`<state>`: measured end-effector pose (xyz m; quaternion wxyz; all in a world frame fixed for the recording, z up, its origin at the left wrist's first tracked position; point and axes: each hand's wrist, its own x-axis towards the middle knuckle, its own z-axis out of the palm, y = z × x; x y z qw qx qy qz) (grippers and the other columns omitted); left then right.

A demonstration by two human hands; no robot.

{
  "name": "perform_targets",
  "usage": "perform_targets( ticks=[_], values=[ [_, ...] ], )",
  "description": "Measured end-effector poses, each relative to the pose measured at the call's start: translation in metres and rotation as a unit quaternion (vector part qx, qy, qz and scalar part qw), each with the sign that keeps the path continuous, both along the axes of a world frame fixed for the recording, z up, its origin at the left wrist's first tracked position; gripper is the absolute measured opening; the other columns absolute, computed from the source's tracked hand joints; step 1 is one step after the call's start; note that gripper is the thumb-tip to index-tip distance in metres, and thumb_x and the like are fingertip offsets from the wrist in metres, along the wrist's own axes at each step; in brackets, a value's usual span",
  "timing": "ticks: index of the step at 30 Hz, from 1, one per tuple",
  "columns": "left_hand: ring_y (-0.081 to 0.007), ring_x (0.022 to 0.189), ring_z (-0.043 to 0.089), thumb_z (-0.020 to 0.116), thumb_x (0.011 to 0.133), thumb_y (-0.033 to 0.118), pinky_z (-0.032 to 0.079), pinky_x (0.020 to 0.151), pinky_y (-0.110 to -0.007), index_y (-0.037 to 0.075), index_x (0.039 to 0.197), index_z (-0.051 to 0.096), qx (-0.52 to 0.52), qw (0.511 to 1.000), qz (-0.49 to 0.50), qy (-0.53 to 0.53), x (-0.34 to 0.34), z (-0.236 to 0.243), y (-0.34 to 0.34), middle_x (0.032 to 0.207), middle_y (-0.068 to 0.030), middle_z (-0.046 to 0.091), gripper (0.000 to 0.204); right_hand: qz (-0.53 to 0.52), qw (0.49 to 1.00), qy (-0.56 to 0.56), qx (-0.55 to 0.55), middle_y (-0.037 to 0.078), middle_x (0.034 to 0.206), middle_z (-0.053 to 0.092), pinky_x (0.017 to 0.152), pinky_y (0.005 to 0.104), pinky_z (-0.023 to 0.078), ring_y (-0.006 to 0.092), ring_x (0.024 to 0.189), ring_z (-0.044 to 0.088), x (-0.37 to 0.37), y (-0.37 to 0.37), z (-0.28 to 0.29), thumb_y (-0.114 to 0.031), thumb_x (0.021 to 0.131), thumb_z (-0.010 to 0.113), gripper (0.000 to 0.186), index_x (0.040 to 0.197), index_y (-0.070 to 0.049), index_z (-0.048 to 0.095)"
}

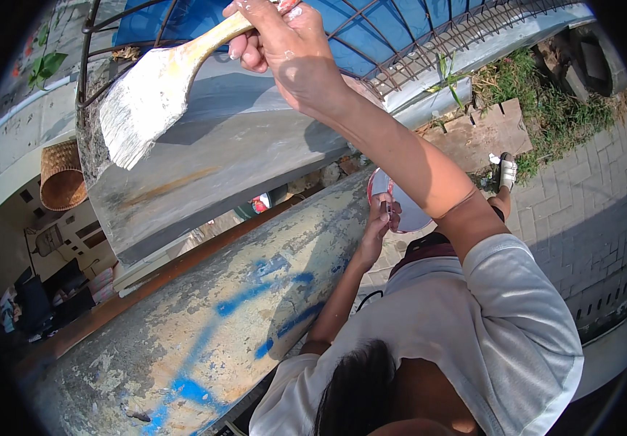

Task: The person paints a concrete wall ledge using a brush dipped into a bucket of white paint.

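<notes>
The right hand (295, 62) holds a wide, pale-handled paintbrush (170, 78) by the handle. Its white-coated bristles (139, 112) appear over a smooth grey ledge (255, 145); whether they touch it, I cannot tell. Lower, the left hand (379, 221) holds a round white container with red rim (411, 213). Beneath the ledge runs a rounded, peeling wall (153, 312) with blue paint marks (191, 392).

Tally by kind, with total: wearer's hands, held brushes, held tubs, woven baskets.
Hands: 2 (right hand, left hand)
Brush: 1
Tub: 1
Woven basket: 1
Total: 5
</notes>
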<state>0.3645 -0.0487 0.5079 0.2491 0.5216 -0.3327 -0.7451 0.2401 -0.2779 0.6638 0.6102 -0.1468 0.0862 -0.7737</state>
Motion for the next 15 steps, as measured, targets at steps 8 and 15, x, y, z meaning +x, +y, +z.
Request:
perform_targets(
  ticks=[8, 15],
  values=[
    [-0.0144, 0.081, 0.041, 0.048, 0.080, 0.045, 0.035, 0.074, -0.027, 0.012, 0.115, 0.037, -0.017, 1.000, 0.008, -0.001, 0.003, 0.002, 0.001, 0.099, -0.0064, 0.042, 0.049, 0.048, 0.970, 0.079, 0.226, 0.003, 0.061, 0.054, 0.045, 0.0195, 0.033, 0.0049, 0.049, 0.043, 0.014, -0.012, -0.156, -0.025, 0.094, 0.055, 0.027, 0.090, 0.001, 0.059],
    [-0.0150, 0.083, 0.041, 0.048, 0.079, 0.048, 0.034, 0.076, -0.028, 0.013, 0.115, 0.037, -0.013, 1.000, -0.012, -0.011, 0.002, -0.007, 0.001, 0.102, -0.0061, 0.043, 0.052, -0.162, 0.796, 0.488, 0.319, 0.004, 0.053, 0.057, 0.046, 0.0296, 0.040, 0.0108, 0.048, 0.054, -0.024, -0.001, -0.282, -0.023, 0.088, 0.061, 0.025, 0.078, -0.001, 0.063]
  ],
)
